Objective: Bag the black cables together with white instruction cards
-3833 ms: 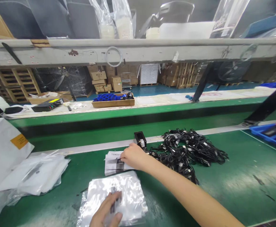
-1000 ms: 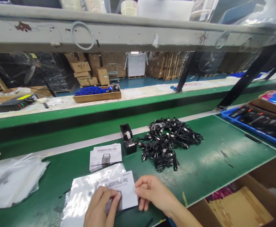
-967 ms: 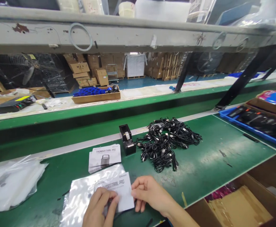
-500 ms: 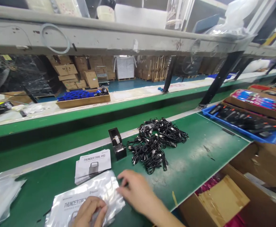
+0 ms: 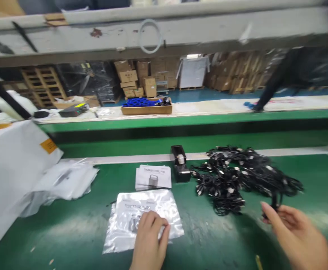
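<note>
A clear plastic bag (image 5: 116, 236) with a printed leaflet inside lies flat on the green bench. My left hand (image 5: 152, 238) is over its lower right part, fingers curled together and closed on the film. Farther right, my right hand (image 5: 299, 234) pinches a black cable (image 5: 275, 202) between thumb and fingers, blurred by motion. The cable is at the near edge of a heap of coiled black cables (image 5: 223, 183). Just behind the bag lies a stack of printed leaflets (image 5: 155, 176).
A black tape dispenser (image 5: 181, 165) stands between leaflets and cables. Flat plastic bags (image 5: 71, 180) and a large white sack (image 5: 14, 180) are at left. Beyond the bench, a cardboard tray (image 5: 147, 108) of blue parts sits on a ledge beneath an overhead beam (image 5: 203, 33).
The view has swung left. My right hand has left the bag, moved right to the cable heap and taken hold of a cable. My left hand stays at the bag.
</note>
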